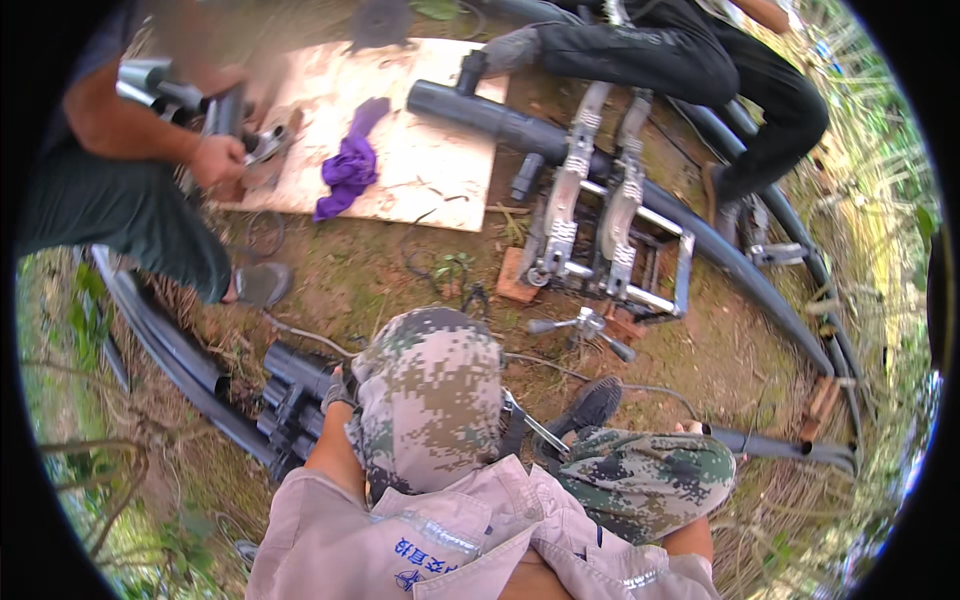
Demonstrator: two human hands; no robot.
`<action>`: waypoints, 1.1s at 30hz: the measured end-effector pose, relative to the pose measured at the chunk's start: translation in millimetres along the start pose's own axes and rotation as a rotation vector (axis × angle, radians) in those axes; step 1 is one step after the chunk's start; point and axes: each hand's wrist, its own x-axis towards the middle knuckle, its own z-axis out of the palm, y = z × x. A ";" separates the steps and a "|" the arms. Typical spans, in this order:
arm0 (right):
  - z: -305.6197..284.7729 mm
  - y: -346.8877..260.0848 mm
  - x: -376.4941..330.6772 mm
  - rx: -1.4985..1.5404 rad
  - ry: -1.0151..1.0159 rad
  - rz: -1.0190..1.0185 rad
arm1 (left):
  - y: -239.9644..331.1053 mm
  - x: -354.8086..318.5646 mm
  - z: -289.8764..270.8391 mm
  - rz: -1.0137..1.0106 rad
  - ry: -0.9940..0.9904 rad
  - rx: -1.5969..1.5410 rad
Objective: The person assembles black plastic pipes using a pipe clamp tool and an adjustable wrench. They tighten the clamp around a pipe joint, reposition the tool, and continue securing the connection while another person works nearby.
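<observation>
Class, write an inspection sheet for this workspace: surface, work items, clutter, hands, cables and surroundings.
Surface: soil with a pale board lying on it.
Work items: black fittings by the left hand; metal clamp around a black pipe.
Clutter: purple cloth on the board.
Hands: left at the fittings, grip unclear; right hand mostly hidden, grip unclear.
Cables: thin cable across the soil.
Surroundings: one person at upper left, another at upper right; plants around the edges.

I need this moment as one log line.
left hand: at black pipe fittings; right hand: beside right knee; purple cloth: on board
</observation>
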 end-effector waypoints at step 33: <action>11.0 -395.9 -100.7 0.433 -0.569 -0.705 | 235.7 -589.8 77.7 1.915 -1.186 1.017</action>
